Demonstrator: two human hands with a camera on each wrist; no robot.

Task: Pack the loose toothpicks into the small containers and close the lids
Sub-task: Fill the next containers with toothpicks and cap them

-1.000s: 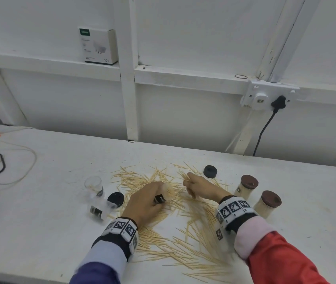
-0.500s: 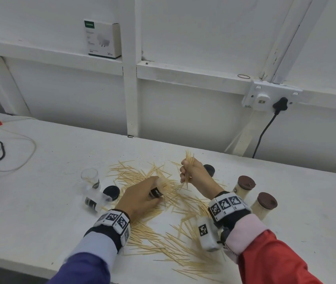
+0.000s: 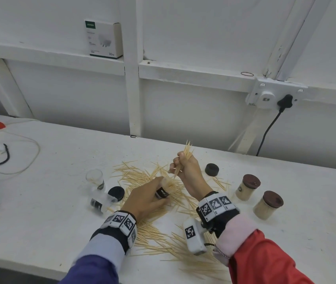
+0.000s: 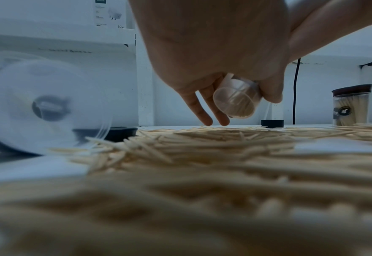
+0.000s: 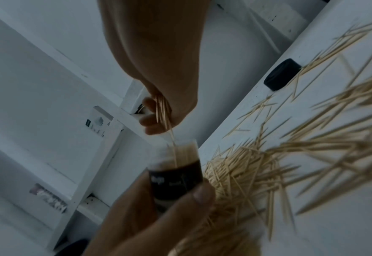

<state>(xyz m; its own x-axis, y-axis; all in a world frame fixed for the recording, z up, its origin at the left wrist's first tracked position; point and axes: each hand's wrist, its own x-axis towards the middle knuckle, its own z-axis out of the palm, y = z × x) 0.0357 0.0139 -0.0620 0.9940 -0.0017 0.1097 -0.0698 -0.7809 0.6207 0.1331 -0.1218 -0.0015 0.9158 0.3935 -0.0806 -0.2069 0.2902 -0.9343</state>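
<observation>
My left hand (image 3: 146,198) grips a small clear container (image 3: 165,189) with a dark label, partly filled with toothpicks, tilted over the pile; the same container (image 4: 235,102) shows its round bottom in the left wrist view. My right hand (image 3: 184,168) pinches a bundle of toothpicks (image 3: 186,152) upright just above the container's mouth. In the right wrist view the bundle (image 5: 164,112) points down into the container (image 5: 177,171). Loose toothpicks (image 3: 163,236) lie scattered over the white table (image 3: 40,222). Two black lids (image 3: 116,193) (image 3: 212,169) lie loose.
Two closed, filled containers with brown lids (image 3: 247,187) (image 3: 268,204) stand at the right. An empty clear container (image 3: 95,177) stands at the left, another (image 3: 100,203) lies on its side. Cables (image 3: 3,154) sit far left. A wall socket (image 3: 273,96) and a white box (image 3: 103,38) are behind.
My right hand has lifted a bundle of toothpicks off the table and brought it over the container. My left hand has tilted the container's mouth up toward it.
</observation>
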